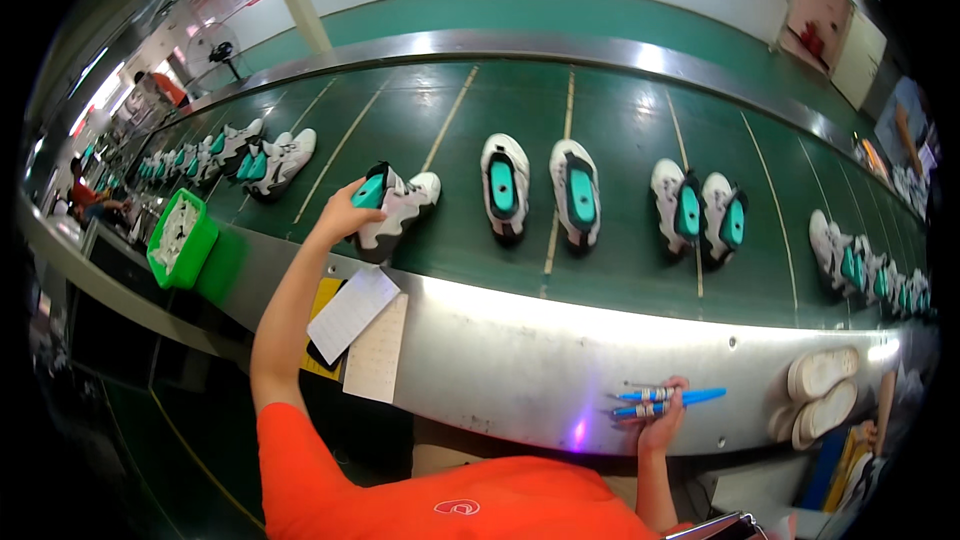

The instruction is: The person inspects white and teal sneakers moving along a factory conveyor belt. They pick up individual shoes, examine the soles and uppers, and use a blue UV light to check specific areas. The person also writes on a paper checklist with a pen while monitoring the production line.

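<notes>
My left hand is closed on the heel end of a white-and-black sneaker with a teal shoe last in its opening. The sneaker stands on the green conveyor belt; part of a dark shoe edge shows just behind it. At the metal ledge near me, my right hand grips blue pen-like tools lying sideways, their thin tips pointing left. Beyond, toward the middle of the belt, stand two pairs of similar sneakers, one pair including this white sneaker and the other this sneaker.
Rows of sneakers continue at the far left and far right. A green basket of white pieces sits at the left ledge. Paper sheets lie near my left arm. Pale soles rest at the right. Other people work at both ends.
</notes>
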Demonstrator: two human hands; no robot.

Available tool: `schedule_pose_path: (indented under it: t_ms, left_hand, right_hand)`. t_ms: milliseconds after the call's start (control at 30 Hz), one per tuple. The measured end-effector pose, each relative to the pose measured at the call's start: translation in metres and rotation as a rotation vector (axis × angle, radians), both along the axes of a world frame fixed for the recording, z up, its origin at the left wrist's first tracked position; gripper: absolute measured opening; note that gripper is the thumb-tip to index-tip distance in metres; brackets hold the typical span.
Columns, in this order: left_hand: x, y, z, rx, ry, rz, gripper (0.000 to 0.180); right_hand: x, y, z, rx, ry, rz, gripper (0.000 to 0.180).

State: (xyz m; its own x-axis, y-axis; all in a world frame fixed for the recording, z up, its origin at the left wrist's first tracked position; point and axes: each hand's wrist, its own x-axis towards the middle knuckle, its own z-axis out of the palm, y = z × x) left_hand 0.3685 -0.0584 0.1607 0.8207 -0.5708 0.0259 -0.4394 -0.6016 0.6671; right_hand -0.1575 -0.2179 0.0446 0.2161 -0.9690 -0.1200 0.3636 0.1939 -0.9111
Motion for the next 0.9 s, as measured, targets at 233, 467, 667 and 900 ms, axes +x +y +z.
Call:
schedule_pose_path:
  t_ms: [233,467,667,900]
  left_hand:
    - [-0.155,0.035,0.046,-0.031,0.116,-0.463,0.085]
    - [-0.319,0.045,-0.019,-0.136,-0.215,-0.224,0.076]
    - [-0.354,0.022,0.0,0.091,-0.177,-0.295,0.079]
    - [-0.249,-0.015,0.003,-0.049,0.06,-0.253,0.072]
  right_hand:
    - [-0.001,-0.002,0.006,0.025,-0.05,0.002,0.021]
    - [0.0,-0.001,0.01,0.032,-0.014,0.028,0.02]
    - [0.002,-0.002,0.01,0.014,0.023,0.008,0.023]
    - [0.0,0.0,0.017,0.021,0.024,-0.048,0.024]
